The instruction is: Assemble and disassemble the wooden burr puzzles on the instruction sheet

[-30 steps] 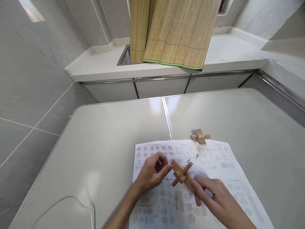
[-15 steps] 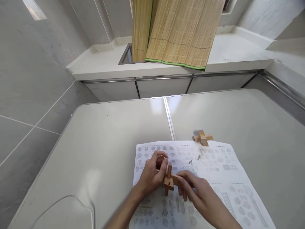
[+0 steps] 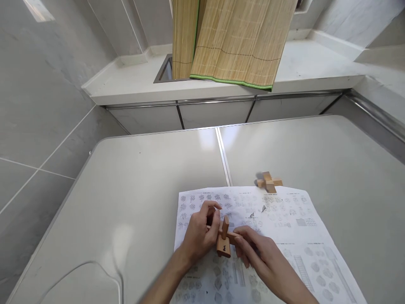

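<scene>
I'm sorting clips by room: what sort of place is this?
Probably a kitchen: there is a white counter, what looks like a sink set into it, partly hidden by a bamboo mat, and cabinet fronts below.

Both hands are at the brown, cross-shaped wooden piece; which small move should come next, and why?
Perhaps loosen the left hand slightly: it hides one end of the brown wooden piece, while the right hand pinches the opposite end and could probably support it above the white printed paper.
</scene>
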{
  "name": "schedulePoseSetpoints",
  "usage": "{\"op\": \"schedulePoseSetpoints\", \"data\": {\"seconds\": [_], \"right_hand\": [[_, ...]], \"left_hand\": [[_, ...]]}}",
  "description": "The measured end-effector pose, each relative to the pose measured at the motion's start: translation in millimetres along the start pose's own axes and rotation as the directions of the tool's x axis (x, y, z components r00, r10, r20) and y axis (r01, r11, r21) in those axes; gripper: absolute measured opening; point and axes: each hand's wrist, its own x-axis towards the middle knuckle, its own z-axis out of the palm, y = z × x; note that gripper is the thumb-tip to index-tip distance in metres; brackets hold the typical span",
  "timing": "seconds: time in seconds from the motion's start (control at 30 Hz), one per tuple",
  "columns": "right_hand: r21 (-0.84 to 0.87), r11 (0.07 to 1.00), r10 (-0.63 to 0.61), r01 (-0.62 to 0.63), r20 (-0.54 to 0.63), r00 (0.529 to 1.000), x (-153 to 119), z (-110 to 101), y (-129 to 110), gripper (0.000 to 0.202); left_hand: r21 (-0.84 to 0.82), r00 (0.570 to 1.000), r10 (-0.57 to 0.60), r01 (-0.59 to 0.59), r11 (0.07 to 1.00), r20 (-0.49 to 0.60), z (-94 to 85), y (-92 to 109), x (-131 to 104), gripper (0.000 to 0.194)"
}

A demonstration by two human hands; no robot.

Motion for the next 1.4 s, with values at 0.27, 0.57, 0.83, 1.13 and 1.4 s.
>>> {"op": "schedulePoseSetpoints", "data": {"seconds": [0.27,0.57,0.83,1.13,1.4], "right_hand": [[-0.089,0.992,-0.102,0.095,-0.082,0.991,-2,0,1,0.036],[-0.232,0.941,-0.288,0.246,-0.172,0.942,-2,9,6,0.026],[-0.219,0.944,-0.294,0.246,-0.222,0.93,3,15,0,0.022],[-0.217,0.929,-0.363,0.3,-0.375,0.853,5,15,-12,0.023],[-0.143,0.962,-0.271,0.231,-0.478,0.835,2,11,-11,0.022]], "left_hand": [[0.161,0.997,0.076,-0.077,0.984,0.011,-4.6,10,3,0.031],[0.045,0.999,0.049,-0.05,0.998,0.022,-5.6,3,0,0.041],[0.006,0.995,0.042,-0.042,0.999,-0.093,-4.1,1,-3,0.046],[-0.171,0.999,-0.05,0.048,0.984,-0.006,-11.2,8,2,0.048],[-0.501,0.952,0.121,0.038,0.864,0.281,-14.2,3,1,0.105]]}}
